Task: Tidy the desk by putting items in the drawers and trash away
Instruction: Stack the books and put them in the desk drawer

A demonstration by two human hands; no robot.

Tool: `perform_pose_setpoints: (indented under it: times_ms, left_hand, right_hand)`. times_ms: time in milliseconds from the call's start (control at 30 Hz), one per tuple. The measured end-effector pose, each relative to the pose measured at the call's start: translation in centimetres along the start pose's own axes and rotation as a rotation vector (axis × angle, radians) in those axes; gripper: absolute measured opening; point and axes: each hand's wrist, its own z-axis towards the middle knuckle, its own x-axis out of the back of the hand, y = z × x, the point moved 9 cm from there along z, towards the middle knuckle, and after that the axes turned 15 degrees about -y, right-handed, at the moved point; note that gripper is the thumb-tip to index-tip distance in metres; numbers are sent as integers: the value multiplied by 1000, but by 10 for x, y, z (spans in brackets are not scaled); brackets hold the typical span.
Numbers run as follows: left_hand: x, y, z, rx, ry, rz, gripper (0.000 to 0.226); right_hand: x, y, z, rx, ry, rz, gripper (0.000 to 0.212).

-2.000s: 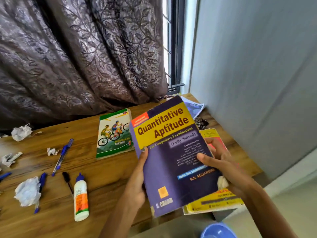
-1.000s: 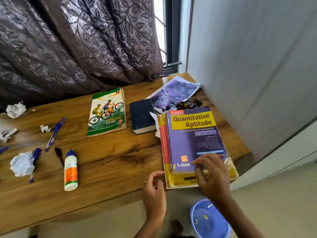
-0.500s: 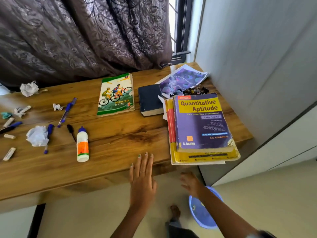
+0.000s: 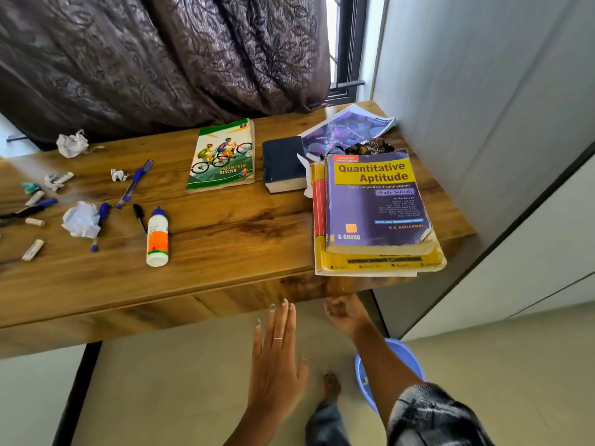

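The purple Quantitative Aptitude book (image 4: 373, 204) lies on a yellow book (image 4: 380, 263) at the right front of the wooden desk (image 4: 241, 226). My left hand (image 4: 277, 358) is held flat with straight fingers, its fingertips close to the desk's wooden front panel (image 4: 225, 304). Over at the panel's lower edge, under the stacked books, my right hand (image 4: 346, 313) has its fingers curled around that edge. A Mountain Biking book (image 4: 222, 156) and a dark blue book (image 4: 283, 162) lie mid-desk. Crumpled paper (image 4: 80, 220), pens (image 4: 135, 183) and a glue bottle (image 4: 157, 236) lie at the left.
A blue plastic bin (image 4: 402, 358) stands on the floor below the desk's right end. A printed sheet (image 4: 347, 130) and a dark wrapper (image 4: 370, 146) lie at the back right. A curtain hangs behind the desk; a grey wall closes the right side.
The purple book was set down on the yellow book and both hands left it. My hands dropped below the desk top; the right one has reached the front panel's lower edge.
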Motion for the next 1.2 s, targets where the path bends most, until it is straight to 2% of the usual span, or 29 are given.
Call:
perform_pose_setpoints:
  times_ms: [200, 333, 400, 500, 567, 667, 733, 833, 900, 1000, 1067, 1133, 1200]
  left_hand:
    - [-5, -3, -32, -1, 42, 13, 96]
    - [4, -4, -43, 8, 118, -13, 81]
    - [10, 1, -45, -14, 172, -18, 74]
    - [16, 14, -42, -55, 219, -35, 66]
    - [16, 24, -38, -73, 211, -35, 61]
    - [14, 44, -37, -125, 181, -34, 50]
    - [9, 49, -41, -133, 159, -50, 43]
    - [2, 46, -49, -117, 107, -67, 41]
    - [3, 47, -55, -103, 87, -48, 41]
    - [6, 52, -67, -103, 115, -25, 39]
    - [4, 53, -75, -99, 114, -50, 37]
    - [-1, 56, -82, -97, 87, -72, 38]
    - [-9, 57, -85, -93, 46, -88, 39]
  right_hand:
    - [12, 11, -29, 2, 25, -28, 35]
    - [30, 25, -64, 2, -1, -126, 28]
    - [46, 35, -83, -12, 57, -174, 26]
    - [75, 44, -122, 40, 281, -373, 16]
    - [81, 36, -164, 185, 488, -630, 8]
    - [43, 7, -227, 557, 633, -940, 20]
    - [-1, -9, -261, 811, 618, -1186, 18]
    - [-53, -22, -269, 969, 431, -1552, 17]
    - [-73, -22, -258, 935, 313, -1838, 23]
    - [-76, -12, -240, 623, 204, -2151, 29]
    - [-76, -7, -243, 481, 157, -2196, 31]
    - [-68, -4, -245, 428, 115, -2150, 33]
    - [-54, 1, -245, 298, 43, -2073, 31]
